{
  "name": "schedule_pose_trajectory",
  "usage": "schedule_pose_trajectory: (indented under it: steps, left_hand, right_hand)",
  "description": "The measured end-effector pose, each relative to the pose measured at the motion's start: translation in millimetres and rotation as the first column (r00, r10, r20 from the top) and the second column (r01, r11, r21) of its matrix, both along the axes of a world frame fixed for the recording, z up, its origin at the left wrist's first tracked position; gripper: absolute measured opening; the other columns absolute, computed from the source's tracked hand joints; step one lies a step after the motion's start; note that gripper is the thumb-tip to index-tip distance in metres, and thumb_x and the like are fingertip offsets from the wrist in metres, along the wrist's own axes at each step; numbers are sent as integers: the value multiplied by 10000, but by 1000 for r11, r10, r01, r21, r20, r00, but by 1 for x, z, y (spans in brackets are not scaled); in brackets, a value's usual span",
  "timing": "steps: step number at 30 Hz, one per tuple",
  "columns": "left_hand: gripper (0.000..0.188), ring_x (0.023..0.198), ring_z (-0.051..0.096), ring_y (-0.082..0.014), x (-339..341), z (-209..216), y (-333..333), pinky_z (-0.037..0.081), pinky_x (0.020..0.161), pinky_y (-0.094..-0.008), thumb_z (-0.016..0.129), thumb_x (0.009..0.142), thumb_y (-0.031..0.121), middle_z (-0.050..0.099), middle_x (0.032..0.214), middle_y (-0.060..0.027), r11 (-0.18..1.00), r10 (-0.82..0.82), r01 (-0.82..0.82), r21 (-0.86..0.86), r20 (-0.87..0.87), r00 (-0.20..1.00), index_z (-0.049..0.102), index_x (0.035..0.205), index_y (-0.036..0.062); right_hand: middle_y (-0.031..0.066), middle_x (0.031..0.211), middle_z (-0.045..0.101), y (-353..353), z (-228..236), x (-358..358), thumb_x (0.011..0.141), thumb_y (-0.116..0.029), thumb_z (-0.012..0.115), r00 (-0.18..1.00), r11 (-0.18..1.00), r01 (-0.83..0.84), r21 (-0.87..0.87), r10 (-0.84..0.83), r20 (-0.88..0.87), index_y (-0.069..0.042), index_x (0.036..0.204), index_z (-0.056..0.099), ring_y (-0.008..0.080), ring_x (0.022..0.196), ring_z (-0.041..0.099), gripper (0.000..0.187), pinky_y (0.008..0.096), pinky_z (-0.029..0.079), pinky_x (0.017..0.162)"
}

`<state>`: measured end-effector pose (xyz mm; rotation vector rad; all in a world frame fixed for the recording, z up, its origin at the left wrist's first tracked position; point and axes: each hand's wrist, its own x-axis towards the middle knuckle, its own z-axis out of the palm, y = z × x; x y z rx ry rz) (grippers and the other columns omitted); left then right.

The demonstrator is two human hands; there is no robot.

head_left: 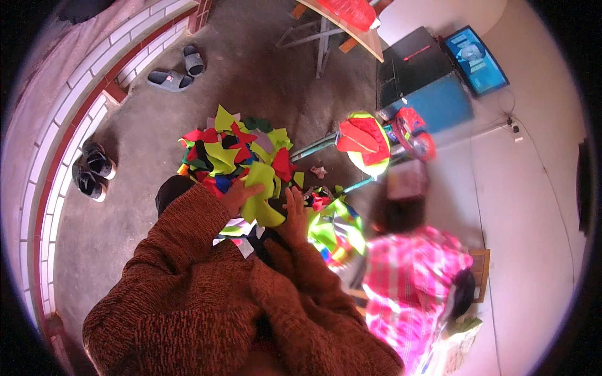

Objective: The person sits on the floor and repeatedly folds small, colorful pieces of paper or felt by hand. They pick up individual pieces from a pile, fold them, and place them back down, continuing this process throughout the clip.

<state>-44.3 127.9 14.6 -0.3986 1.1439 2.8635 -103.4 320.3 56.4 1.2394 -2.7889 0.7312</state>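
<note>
A yellow-green fabric scrap (263, 202) is held up in front of me, its lower end curling. My left hand (236, 197) grips its left edge, with the thumb lying over the front. On the other side, my right hand (295, 216) is raised with its fingers spread beside the scrap's right edge; whether it touches the cloth I cannot tell. Just beyond both hands lies a heap of scraps (222, 158) in yellow-green, red, green, blue and grey. White and coloured pieces (241, 233) lie below the held scrap, partly covered by my hands.
To the right sits a second pile of bright scraps (335, 227), next to a person in a pink checked shirt (407, 282). A stool (362, 145) bears red and yellow-green cloth. Slippers (170, 80) and dark shoes (93, 169) are on the floor at left. A table (370, 45) stands far off.
</note>
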Motion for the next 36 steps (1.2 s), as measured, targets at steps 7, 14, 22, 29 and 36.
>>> schedule_pose_trajectory:
  steps: [7,14,22,29,36]
  left_hand:
    - [348,793,617,-157,24,-12,20,509,681,-311,625,837,215,620,950,-55,996,-57,58,-61,21,998,545,1125,36]
    - [359,790,614,-155,31,-29,22,506,680,-307,629,835,211,620,951,-54,989,8,0,-149,48,999,541,1134,33]
    - [324,865,593,-168,39,16,11,470,783,-316,607,842,192,629,964,-66,933,153,-147,-329,-9,988,567,1114,21]
    - [403,736,612,-163,25,-9,-9,501,611,-301,617,811,143,629,909,-101,647,623,-535,-543,-28,782,512,1175,5]
    - [450,880,580,-399,17,-9,22,465,762,-451,567,803,293,601,947,-229,164,61,-198,-966,-191,980,516,1186,62]
  right_hand:
    - [105,1014,619,1,-2,4,698,-264,668,974,994,-99,-54,108,200,-166,1157,560,345,873,580,481,418,467,722]
    - [111,790,611,-2,-6,6,730,-195,642,995,995,-79,-66,83,58,-158,971,628,313,770,579,244,389,455,688]
    - [109,824,617,7,-11,1,755,-235,634,990,996,-37,-75,47,132,-186,1025,602,313,799,578,277,397,457,698]
    - [75,869,634,9,-13,0,711,-228,671,989,993,-100,-68,106,101,-199,1039,590,295,807,583,339,391,462,714]
    - [117,837,616,1,-5,8,740,-116,601,977,989,-72,-133,96,189,-270,1390,312,346,781,568,728,444,455,679]
